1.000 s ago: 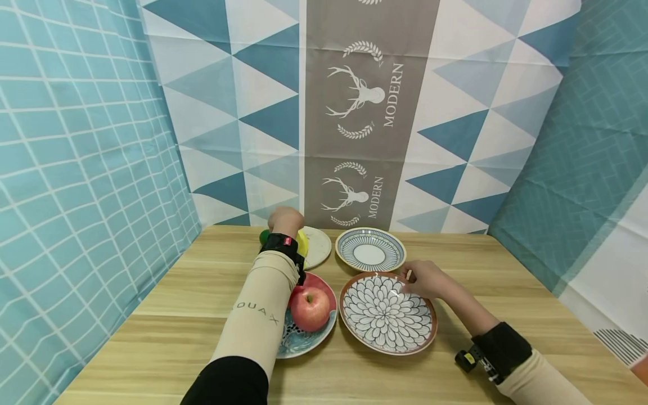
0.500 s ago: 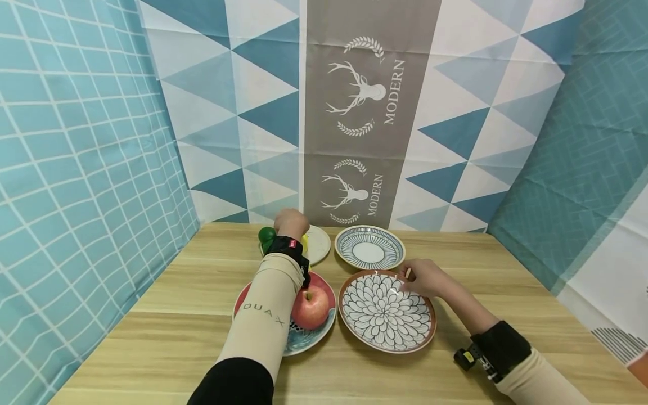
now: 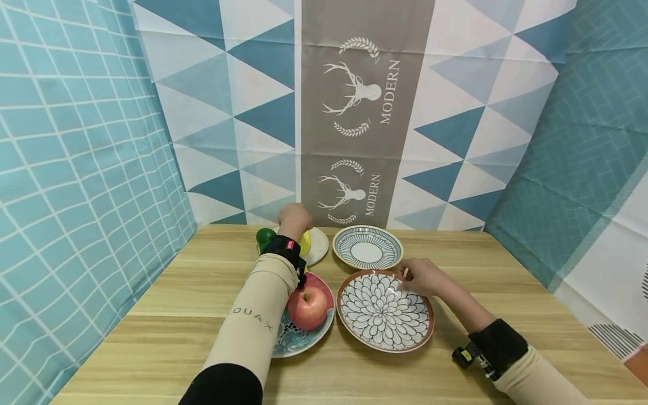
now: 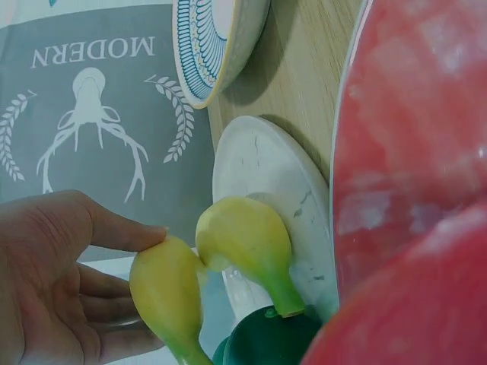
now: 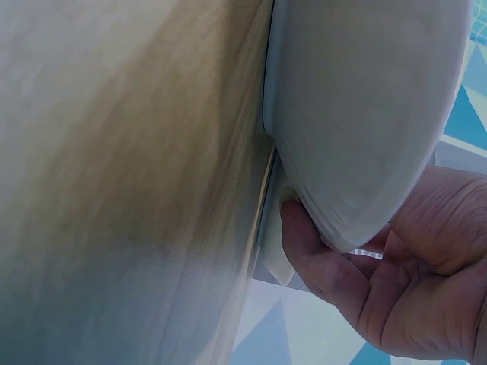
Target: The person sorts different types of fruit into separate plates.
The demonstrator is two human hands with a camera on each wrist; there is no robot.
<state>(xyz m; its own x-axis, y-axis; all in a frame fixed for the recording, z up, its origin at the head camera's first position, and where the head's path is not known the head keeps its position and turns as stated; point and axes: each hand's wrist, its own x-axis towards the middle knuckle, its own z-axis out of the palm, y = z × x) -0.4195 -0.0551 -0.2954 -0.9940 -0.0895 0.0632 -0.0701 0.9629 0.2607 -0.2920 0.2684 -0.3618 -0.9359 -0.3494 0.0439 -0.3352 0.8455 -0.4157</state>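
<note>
In the left wrist view, my left hand (image 4: 57,281) pinches a yellow, green-tipped banana (image 4: 163,289), thumb tip on its upper end and fingers behind. A second banana (image 4: 247,236) lies beside it over the white marbled plate (image 4: 255,152). A dark green rounded item (image 3: 265,238) sits at that plate's left side; the left hand (image 3: 295,219) is above the plate. Toward the front right, my right hand (image 3: 424,277) grips the rim of the brown-edged plate with a flower pattern (image 3: 385,312). The right wrist view shows its pale underside (image 5: 358,99) between thumb and fingers.
A red apple (image 3: 307,307) rests on a red-and-blue plate (image 3: 304,344), partly hidden by the left forearm. At the back is a blue-striped dish (image 3: 367,250). All stand on a wooden table (image 3: 167,315) backed by patterned cloth (image 3: 349,112).
My left hand has shifted slightly right over the marbled plate, showing more of the dark green item. The right hand keeps its grip on the flower-patterned plate.
</note>
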